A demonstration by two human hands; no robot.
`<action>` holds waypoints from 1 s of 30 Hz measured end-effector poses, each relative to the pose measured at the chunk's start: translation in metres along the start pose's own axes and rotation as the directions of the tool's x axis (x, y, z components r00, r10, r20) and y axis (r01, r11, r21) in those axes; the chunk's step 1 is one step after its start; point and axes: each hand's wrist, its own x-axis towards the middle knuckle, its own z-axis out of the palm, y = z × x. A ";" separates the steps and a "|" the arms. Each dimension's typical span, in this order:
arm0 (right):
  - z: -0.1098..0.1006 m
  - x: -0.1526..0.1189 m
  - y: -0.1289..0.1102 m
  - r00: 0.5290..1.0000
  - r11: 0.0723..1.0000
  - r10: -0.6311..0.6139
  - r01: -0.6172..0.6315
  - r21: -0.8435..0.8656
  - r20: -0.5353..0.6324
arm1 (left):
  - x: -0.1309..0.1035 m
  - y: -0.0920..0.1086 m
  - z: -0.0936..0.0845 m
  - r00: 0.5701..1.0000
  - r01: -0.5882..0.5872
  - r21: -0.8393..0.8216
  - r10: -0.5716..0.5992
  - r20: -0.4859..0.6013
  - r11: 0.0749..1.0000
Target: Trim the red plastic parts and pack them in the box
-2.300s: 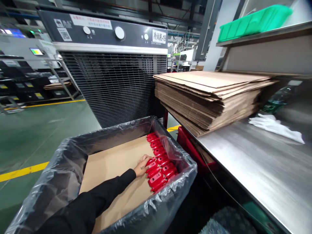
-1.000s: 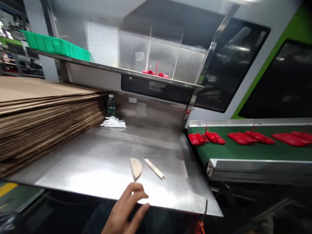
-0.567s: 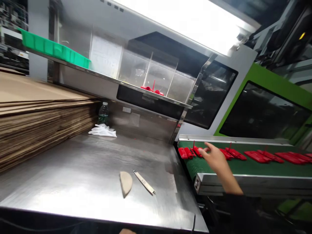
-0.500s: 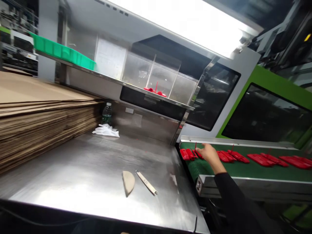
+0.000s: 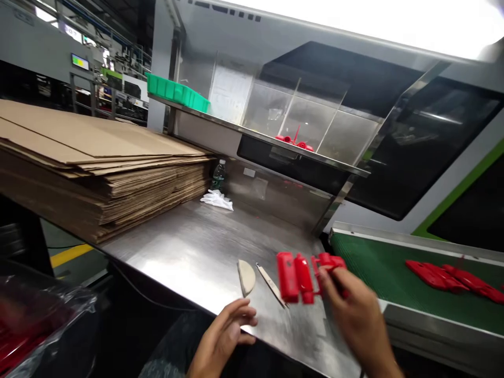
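Holding a joined set of red plastic parts (image 5: 301, 277) up in my right hand (image 5: 356, 320), I have it over the near edge of the steel table (image 5: 189, 247), fingers closed round its right end so the pieces jut out to the left. My left hand (image 5: 222, 338) hangs low at the table's front edge, loosely open with the fingers curled and nothing in it, just short of the tan half-round piece (image 5: 246, 276) and the thin tool (image 5: 271, 284) lying beside it.

As I judge it, this set is off the green conveyor (image 5: 366, 257) but not yet dealt with: its pieces look joined to one another. More red parts (image 5: 452, 277) lie further along the belt to my right, so plenty is left to fetch. At my far left I can make out red shapes under clear plastic wrap (image 5: 47, 320), too blurred to read. A stack of flat cardboard (image 5: 98, 168) sits at the table's left side, with a white cloth (image 5: 216, 199) and a bottle (image 5: 218, 176) behind it.
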 end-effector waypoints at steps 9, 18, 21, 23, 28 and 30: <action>0.055 -0.090 -0.030 0.991 0.920 -0.130 0.133 0.368 -0.033 | 0.013 0.025 0.007 0.890 0.439 -0.303 -0.455 0.023 0.846; 0.015 -0.097 -0.036 0.746 -0.027 -0.137 -0.660 0.750 0.652 | 0.019 0.047 -0.004 0.846 0.530 -0.248 -0.482 0.229 0.811; 0.014 -0.100 -0.041 0.753 -0.069 -0.117 -0.656 0.751 0.647 | 0.017 0.049 -0.003 0.833 0.549 -0.212 -0.508 0.221 0.808; 0.015 -0.102 -0.038 0.746 -0.078 -0.103 -0.665 0.743 0.657 | 0.017 0.050 -0.003 0.819 0.569 -0.205 -0.529 0.221 0.796; 0.011 -0.105 -0.036 0.728 -0.087 -0.053 -0.685 0.723 0.684 | 0.017 0.048 -0.002 0.810 0.584 -0.207 -0.547 0.212 0.785; 0.009 -0.106 -0.038 0.718 -0.097 -0.038 -0.695 0.713 0.695 | 0.017 0.048 -0.001 0.808 0.588 -0.211 -0.555 0.200 0.781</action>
